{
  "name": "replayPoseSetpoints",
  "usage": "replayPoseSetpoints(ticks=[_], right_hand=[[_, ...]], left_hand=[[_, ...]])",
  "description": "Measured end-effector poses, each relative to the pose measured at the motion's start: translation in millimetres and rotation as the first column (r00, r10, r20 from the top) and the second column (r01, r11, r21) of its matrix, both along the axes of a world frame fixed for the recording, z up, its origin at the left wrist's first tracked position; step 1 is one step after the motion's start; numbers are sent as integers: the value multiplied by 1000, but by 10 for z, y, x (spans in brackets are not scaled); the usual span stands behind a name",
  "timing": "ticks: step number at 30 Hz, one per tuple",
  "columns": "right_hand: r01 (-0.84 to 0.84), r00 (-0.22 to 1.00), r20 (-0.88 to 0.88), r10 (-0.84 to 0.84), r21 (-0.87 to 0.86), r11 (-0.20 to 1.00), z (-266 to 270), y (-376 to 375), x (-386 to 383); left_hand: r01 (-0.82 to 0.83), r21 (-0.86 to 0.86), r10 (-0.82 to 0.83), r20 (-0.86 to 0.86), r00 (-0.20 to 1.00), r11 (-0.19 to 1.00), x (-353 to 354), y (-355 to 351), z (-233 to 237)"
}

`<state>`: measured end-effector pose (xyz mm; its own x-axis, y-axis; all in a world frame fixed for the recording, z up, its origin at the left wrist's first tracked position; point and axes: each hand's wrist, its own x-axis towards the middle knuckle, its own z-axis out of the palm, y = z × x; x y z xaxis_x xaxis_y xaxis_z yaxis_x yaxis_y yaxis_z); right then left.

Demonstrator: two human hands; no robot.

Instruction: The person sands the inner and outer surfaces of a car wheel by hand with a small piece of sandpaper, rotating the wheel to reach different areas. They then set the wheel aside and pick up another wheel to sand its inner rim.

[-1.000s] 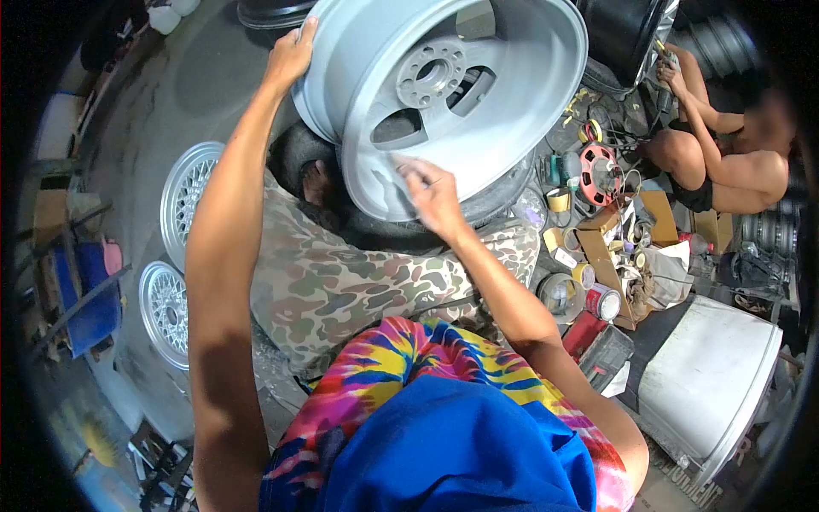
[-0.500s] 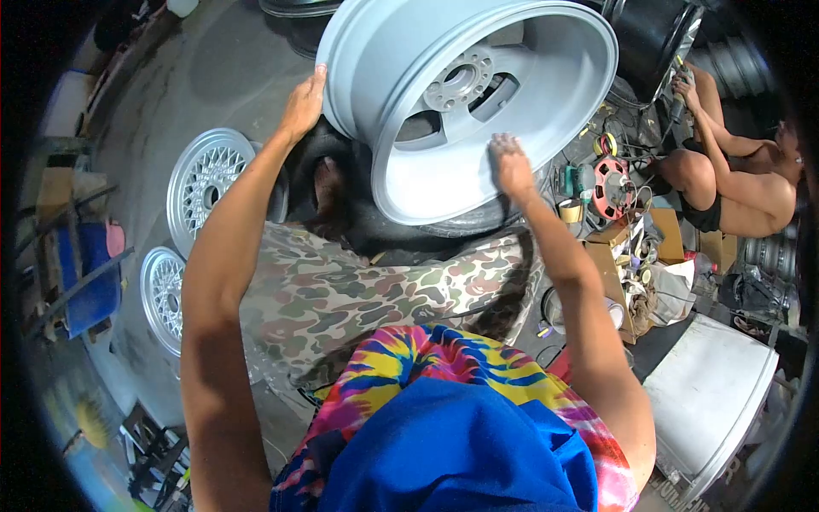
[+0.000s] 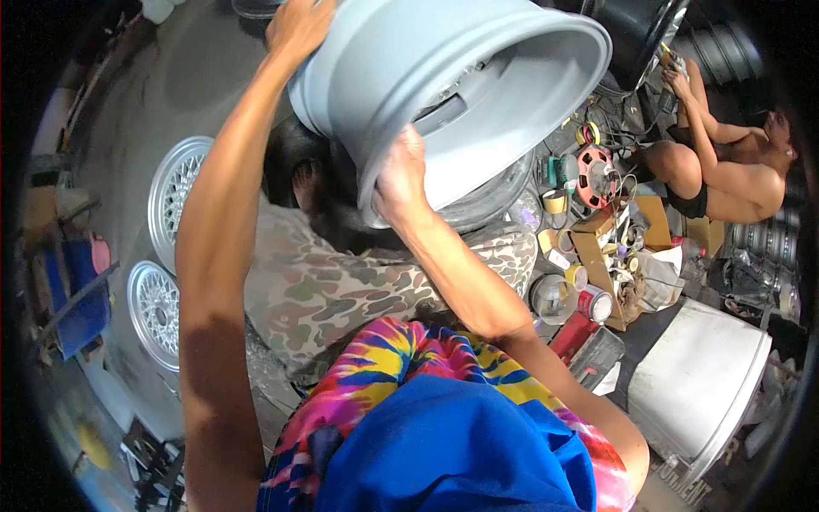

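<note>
A large grey wheel rim (image 3: 367,85) leans tilted over a black tyre (image 3: 495,200), its open barrel facing right and toward me. My left hand (image 3: 300,27) grips the rim's far left edge at the top of the view. At the near edge, my right hand (image 3: 401,175) is closed around the lip, fingers partly hidden by the rim. Part of the hub shows inside the barrel.
Two silver mesh wheels (image 3: 155,314) lie at the left. On the right are a red cable reel (image 3: 597,177), tape rolls, cans, a cardboard box (image 3: 590,264) and a white container (image 3: 699,375). Another person (image 3: 725,171) sits beyond, holding a tool.
The rim has tipped, so less of its inside shows. My left hand has moved up along the edge. My right hand has gone from the inner surface leftward to the near lip.
</note>
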<state>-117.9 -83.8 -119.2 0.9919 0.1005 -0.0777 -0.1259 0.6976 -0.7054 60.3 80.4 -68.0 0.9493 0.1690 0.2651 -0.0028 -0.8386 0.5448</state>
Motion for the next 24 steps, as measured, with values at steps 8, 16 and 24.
replayPoseSetpoints(ticks=[8, 16, 24], right_hand=[[49, 725, 162, 670, -982, 184, -2005, -1337, 186], [216, 683, -363, 634, -729, -650, -1824, -2206, 1484], [-69, 899, 77, 430, -947, 314, -1239, -421, 219]], left_hand=[[35, -131, -24, 81, 996, 991, 282, 50, -62], [53, -491, -80, -33, 996, 869, 183, 17, -42], [-26, -415, -10, -84, 996, 910, 143, -3, -59]])
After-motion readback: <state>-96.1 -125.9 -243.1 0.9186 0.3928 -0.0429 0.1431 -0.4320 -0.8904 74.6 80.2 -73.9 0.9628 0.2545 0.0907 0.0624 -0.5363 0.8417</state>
